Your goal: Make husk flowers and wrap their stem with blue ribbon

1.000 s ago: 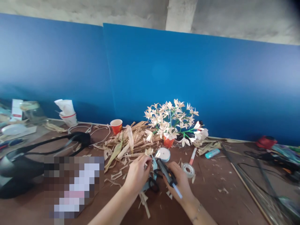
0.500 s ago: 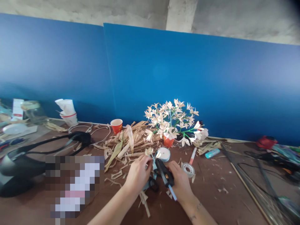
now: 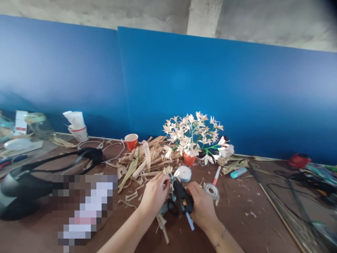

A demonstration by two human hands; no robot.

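My right hand (image 3: 201,207) is wrapped round a black glue gun (image 3: 181,200) with a pale glue stick poking out behind; its nozzle points up-left towards my left hand. My left hand (image 3: 155,193) is pinched on a small husk flower on a thin stem (image 3: 170,173), held just above the brown table (image 3: 237,218). Black-handled scissors (image 3: 171,207) lie under and between my hands. A white ribbon roll (image 3: 184,173) sits just beyond them.
A bouquet of pale husk flowers (image 3: 196,137) stands in a red cup behind, next to a heap of dried corn husks (image 3: 143,160). A tape roll (image 3: 211,190), marker (image 3: 217,175), red paper cup (image 3: 131,141), black bag (image 3: 23,186) at left, wires and tools at right.
My right hand has tipped the glue gun more upright and drawn it slightly down and closer to my left hand. My left hand has stayed almost in place.
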